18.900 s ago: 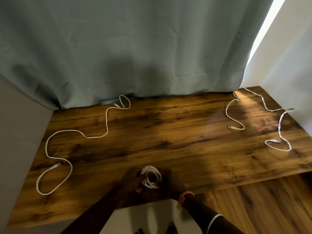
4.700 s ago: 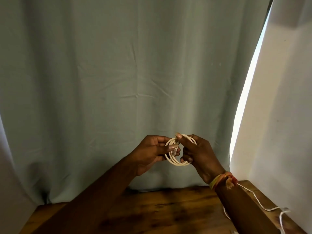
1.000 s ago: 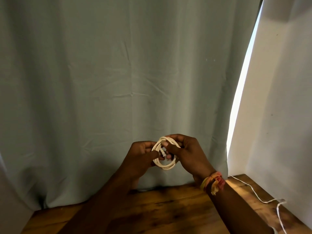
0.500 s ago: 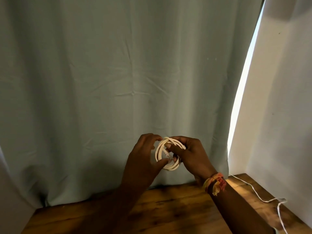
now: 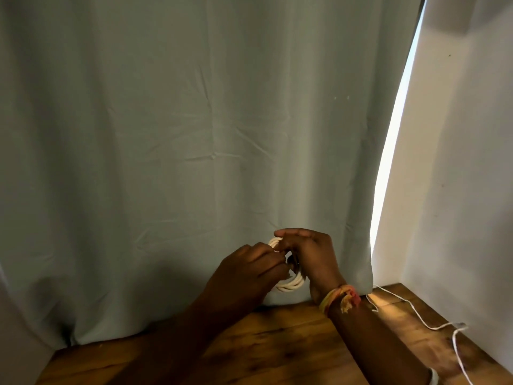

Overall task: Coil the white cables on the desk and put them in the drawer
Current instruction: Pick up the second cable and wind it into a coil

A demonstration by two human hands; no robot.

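Coiled cable held above the counter's back edge; we see left hand and right hand both curled round its loops. Loose cable lies along the back-right corner, which we judge nearer the right hand.

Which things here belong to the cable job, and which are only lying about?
For the job: coiled white cable, held by the left hand and right hand; loose white cable on the brown wooden desk.
Not part of it: grey-green fabric curtain; orange braided wristband; white wall.
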